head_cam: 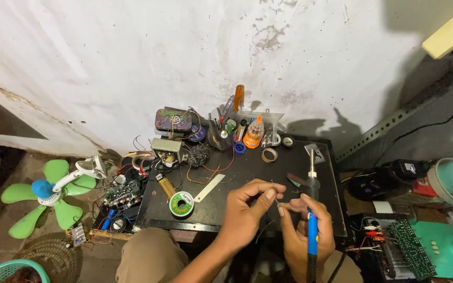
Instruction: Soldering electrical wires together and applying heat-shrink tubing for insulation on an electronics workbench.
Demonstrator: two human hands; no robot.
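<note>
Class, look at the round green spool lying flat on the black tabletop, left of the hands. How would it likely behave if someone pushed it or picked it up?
The green spool lies flat on the black tabletop, so a push would probably slide it, not roll it. Stood on edge, its round shape would likely roll. If it holds wound metal wire, it may feel heavy for its size.
</note>
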